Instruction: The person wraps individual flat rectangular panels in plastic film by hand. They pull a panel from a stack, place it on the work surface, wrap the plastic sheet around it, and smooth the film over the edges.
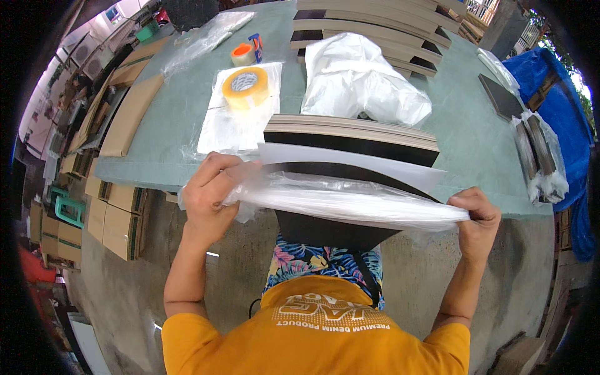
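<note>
While the left hand [212,187] pinches one end of a long clear plastic bundle [350,203] between thumb and curled fingers, the right hand [478,219] pinches the opposite end the same way — the bundle spans the gap between them. A black board [331,232] shows on the near side of the bundle; just beyond the bundle, a translucent white sheet [356,161] bows lengthwise. Farther beyond the bundle, on the green table [165,128], come a stack of pale-edged boards [350,130] and a crumpled white bag [356,84]. Beyond the bundle's left end — well apart from it — a yellowish tape roll [227,97] rests on flat white packets [215,128].
</note>
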A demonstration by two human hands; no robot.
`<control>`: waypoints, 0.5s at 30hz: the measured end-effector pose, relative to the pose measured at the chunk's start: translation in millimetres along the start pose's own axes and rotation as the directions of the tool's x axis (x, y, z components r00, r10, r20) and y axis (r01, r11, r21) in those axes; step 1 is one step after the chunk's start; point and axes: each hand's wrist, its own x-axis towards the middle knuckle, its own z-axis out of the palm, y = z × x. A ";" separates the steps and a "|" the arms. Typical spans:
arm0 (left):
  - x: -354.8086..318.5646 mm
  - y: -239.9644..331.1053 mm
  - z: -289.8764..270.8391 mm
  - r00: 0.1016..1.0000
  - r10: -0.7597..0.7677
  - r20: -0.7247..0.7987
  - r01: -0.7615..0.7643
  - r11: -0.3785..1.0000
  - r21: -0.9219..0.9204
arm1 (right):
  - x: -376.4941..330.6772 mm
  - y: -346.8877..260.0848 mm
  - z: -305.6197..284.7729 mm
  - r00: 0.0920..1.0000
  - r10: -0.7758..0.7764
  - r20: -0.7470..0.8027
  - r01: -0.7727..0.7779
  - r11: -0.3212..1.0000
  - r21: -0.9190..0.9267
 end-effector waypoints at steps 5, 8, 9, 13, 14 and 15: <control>-4.6 1.0 -9.4 0.997 -0.077 0.025 0.079 0.994 -0.081 | -8.1 0.4 -11.5 0.994 0.066 0.084 -0.083 0.973 0.216; -16.2 -23.0 -22.0 0.930 -0.042 0.364 0.307 0.632 -0.711 | -17.1 12.4 -25.0 0.915 0.154 0.373 -0.329 0.820 0.469; -24.6 -34.2 -22.6 0.880 0.061 0.471 0.424 0.348 -0.836 | -25.0 24.0 -26.6 0.844 0.166 0.511 -0.460 0.714 0.528; -120.0 -65.8 28.8 0.419 0.034 0.907 0.907 -0.061 -0.417 | -76.2 57.0 19.0 0.462 0.314 0.829 -0.871 0.339 0.356; -138.7 -69.9 45.8 0.238 0.064 0.969 0.956 -0.191 -0.223 | -103.7 82.1 30.3 0.382 0.397 0.834 -0.919 0.257 0.299; -152.6 -68.6 56.3 0.109 0.093 0.990 0.940 -0.335 -0.072 | -130.5 109.4 43.4 0.296 0.464 0.835 -0.955 0.166 0.246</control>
